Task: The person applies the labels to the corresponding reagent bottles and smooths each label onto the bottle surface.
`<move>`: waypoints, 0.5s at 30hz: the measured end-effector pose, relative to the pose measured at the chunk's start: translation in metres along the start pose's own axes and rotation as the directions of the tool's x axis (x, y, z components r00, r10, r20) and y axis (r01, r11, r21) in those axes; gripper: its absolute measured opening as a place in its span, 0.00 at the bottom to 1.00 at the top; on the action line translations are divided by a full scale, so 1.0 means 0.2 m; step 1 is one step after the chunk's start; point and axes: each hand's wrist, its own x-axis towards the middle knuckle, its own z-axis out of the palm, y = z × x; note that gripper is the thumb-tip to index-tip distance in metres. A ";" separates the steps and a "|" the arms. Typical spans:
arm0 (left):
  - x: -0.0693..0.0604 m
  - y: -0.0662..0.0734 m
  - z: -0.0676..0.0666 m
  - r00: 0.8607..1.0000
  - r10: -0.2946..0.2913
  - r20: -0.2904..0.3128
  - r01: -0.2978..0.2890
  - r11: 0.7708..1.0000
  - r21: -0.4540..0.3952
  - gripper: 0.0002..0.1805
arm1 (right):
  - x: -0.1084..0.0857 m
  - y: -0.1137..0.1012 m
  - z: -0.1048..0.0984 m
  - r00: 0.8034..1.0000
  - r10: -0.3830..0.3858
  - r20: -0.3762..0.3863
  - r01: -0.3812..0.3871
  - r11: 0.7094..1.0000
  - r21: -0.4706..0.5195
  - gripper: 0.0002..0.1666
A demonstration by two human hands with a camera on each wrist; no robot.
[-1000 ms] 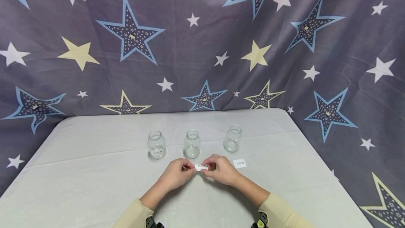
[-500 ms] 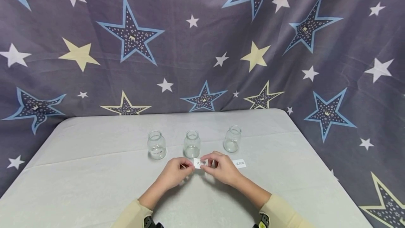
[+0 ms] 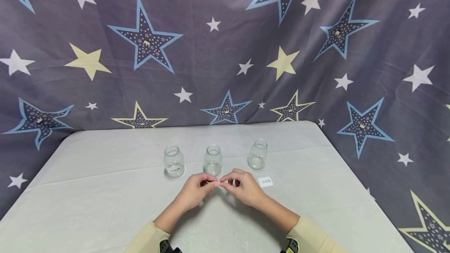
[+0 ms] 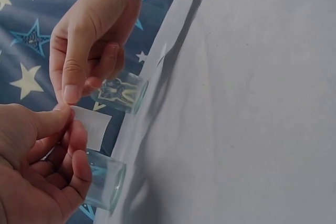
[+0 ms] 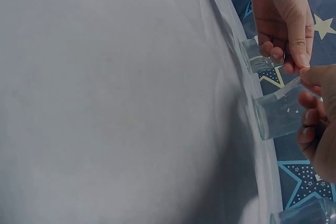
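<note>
A white paper label [image 4: 93, 127] is held between both hands above the table, just in front of the middle glass jar [image 3: 213, 159]. In the head view the label is turned nearly edge-on, so its writing is hidden. My left hand [image 3: 197, 189] pinches one edge between thumb and forefinger. Fingertips almost meeting it, my right hand [image 3: 246, 187] pinches the same edge with its thumb and forefinger. The left glass jar [image 3: 174, 161] bears a label with dark handwriting on its front. To the right of my right hand, another written label [image 3: 265, 182] lies flat on the table.
Farther right stands a third open glass jar [image 3: 258, 154] with no label showing. A pale cloth covers the table [image 3: 105, 198]. Behind it hangs a dark curtain [image 3: 197, 61] with a star pattern.
The held label has been lifted slightly and turned from face-up to nearly edge-on. The right hand has shifted a little left, so both hands' fingertips are now closer together.
</note>
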 end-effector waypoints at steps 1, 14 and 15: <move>0.00 0.00 0.00 1.000 0.001 -0.004 -0.001 1.000 -0.003 0.08 | 0.00 0.00 0.00 1.000 0.003 0.000 -0.003 1.000 0.008 0.05; 0.00 0.00 0.00 0.999 -0.008 -0.049 0.006 0.999 -0.042 0.08 | 0.00 -0.02 0.00 0.999 0.033 -0.012 -0.032 0.998 0.052 0.04; 0.00 0.01 0.00 0.999 -0.005 -0.051 0.003 0.999 -0.036 0.08 | 0.00 -0.02 0.00 0.999 0.036 -0.013 -0.035 0.998 0.055 0.04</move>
